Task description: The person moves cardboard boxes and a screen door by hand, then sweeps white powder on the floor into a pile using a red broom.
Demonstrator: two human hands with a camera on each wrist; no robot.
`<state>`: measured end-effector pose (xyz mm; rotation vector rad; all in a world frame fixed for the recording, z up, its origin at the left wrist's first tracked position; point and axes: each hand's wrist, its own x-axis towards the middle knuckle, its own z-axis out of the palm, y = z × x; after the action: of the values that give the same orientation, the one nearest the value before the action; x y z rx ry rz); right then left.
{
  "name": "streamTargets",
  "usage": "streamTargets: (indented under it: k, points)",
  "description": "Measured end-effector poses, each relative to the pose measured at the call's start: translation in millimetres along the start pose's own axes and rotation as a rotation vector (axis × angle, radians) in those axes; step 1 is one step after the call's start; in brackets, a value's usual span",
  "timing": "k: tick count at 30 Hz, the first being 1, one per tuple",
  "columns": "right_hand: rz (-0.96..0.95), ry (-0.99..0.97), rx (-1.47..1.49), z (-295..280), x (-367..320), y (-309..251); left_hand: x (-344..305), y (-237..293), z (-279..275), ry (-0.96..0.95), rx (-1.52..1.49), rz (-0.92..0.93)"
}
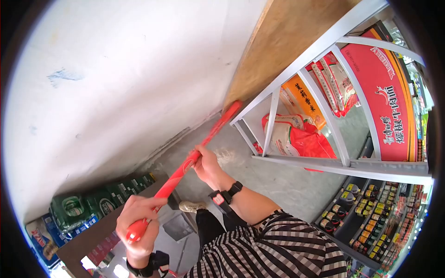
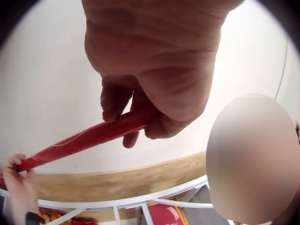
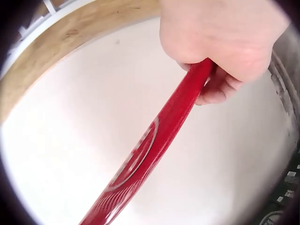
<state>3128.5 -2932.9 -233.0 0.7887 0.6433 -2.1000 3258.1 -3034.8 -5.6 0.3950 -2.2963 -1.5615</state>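
A long red pole (image 1: 172,184) with a pale printed oval slants from the lower left to the floor's far corner in the head view. My left hand (image 1: 133,214) grips it near its rounded upper end. Farther down the shaft, my right hand (image 1: 208,166) holds it between thumb and fingers. The left wrist view shows the left hand's fingers (image 2: 112,104) bent around the pole, with the right hand small at the lower left. From the right wrist, the pole (image 3: 154,140) runs out of that hand across a white background. Its far end (image 1: 235,107) is by the wall's foot.
A white wall (image 1: 139,60) rises at the left, a wooden board (image 1: 287,41) beyond it. The metal rack (image 1: 301,162) at the right holds bagged rice (image 1: 303,99) and a red carton (image 1: 382,92). Green drink packs (image 1: 74,211) stand lower left; shelved jars (image 1: 375,217) lower right.
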Motion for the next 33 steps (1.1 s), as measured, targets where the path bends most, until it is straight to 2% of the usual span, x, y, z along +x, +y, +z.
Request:
streamTargets:
  k: [3,5,6,7,9,11,13,15,16,20,22,24,25,28,30,33]
  points:
    - [-0.027,0.037,-0.016,8.2,-7.7,2.9,8.0,-16.7,6.3,-0.094,-0.044,-0.009]
    - [-0.150,0.094,-0.052,0.7,8.7,-0.6,13.6,-19.4,8.2,-0.195,-0.008,-0.007]
    - [-0.138,0.091,-0.054,-0.4,15.6,-3.6,16.1,-21.4,1.8,-0.277,0.007,-0.066]
    - [-0.184,0.096,-0.086,-2.5,22.6,-8.5,19.6,-19.5,-2.3,-0.273,0.012,-0.075]
    - [-0.233,0.105,-0.113,-5.6,38.7,-24.2,34.6,-9.9,-10.5,-0.224,0.603,0.021]
    - [-0.345,0.091,-0.090,-7.6,56.7,-40.3,60.8,2.9,-31.0,-0.057,1.028,0.315]
    - [-0.398,0.129,-0.097,-6.5,71.4,-59.4,87.7,20.0,-57.4,0.231,1.298,0.584]
    - [-0.468,0.164,-0.101,-7.8,82.4,-83.1,118.0,37.7,-91.0,0.351,1.516,0.794]
    - [-0.467,0.168,-0.098,-10.6,88.0,-95.9,126.9,30.1,-109.2,0.423,1.562,0.734]
    - [-0.446,0.197,-0.130,-23.0,100.1,-125.7,167.2,19.9,-141.6,0.424,1.554,0.865]
    - [-0.478,0.208,-0.126,-28.6,109.6,-132.2,178.6,19.5,-143.4,0.402,1.630,0.770]
    - [-0.513,0.224,-0.120,-36.4,118.9,-133.6,196.1,15.9,-141.1,0.410,1.542,0.900]
    - [-0.467,0.222,-0.190,-38.8,120.6,-133.9,204.3,14.3,-141.4,0.429,1.547,0.969]
    - [-0.524,0.298,-0.287,-38.8,128.5,-157.0,188.6,-62.1,-225.4,0.531,1.595,0.580]
    - [-0.566,0.301,-0.270,-46.1,151.3,-166.2,191.0,-57.0,-214.0,0.472,1.483,0.577]
    - [-0.556,0.278,-0.172,-45.1,164.8,-175.6,186.0,-48.6,-207.4,0.397,1.483,0.620]
